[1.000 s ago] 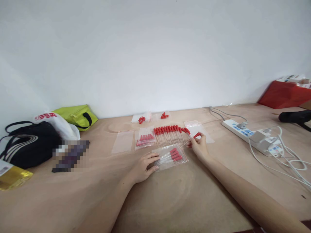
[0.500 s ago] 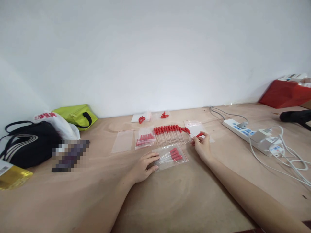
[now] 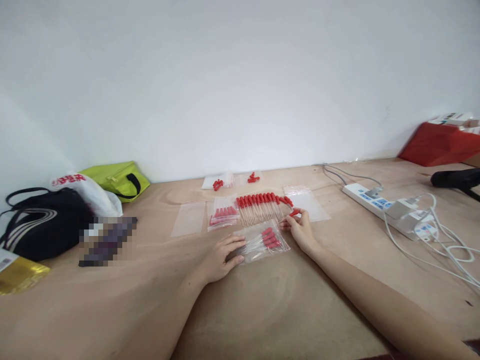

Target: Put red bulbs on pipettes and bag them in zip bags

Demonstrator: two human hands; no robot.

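Observation:
My left hand (image 3: pixel 224 256) is closed at the left end of a clear zip bag (image 3: pixel 258 252), its thumb and fingers on the plastic. Several red-topped droppers (image 3: pixel 269 238) lie in that bag. Between the fingertips of my right hand (image 3: pixel 299 229) is a single red-topped dropper (image 3: pixel 294 213). A row of similar droppers (image 3: pixel 258 199) lies just left of that hand, red ends toward the wall. Left of the row, a filled zip bag (image 3: pixel 224 212) holds more red tops. Farther left is a flat zip bag (image 3: pixel 189 218).
Small red pieces (image 3: pixel 218 185) sit on bags near the wall, with others (image 3: pixel 253 177) beside them. Flat bags (image 3: pixel 309 202) lie right of the row. A power strip (image 3: pixel 367 197) with cables stands at right; a black bag (image 3: pixel 52 220) and green bag (image 3: pixel 116 179) at left.
My right hand has moved left and slightly nearer to me with the dropper, closer to the front bag. My left hand has stayed at the bag.

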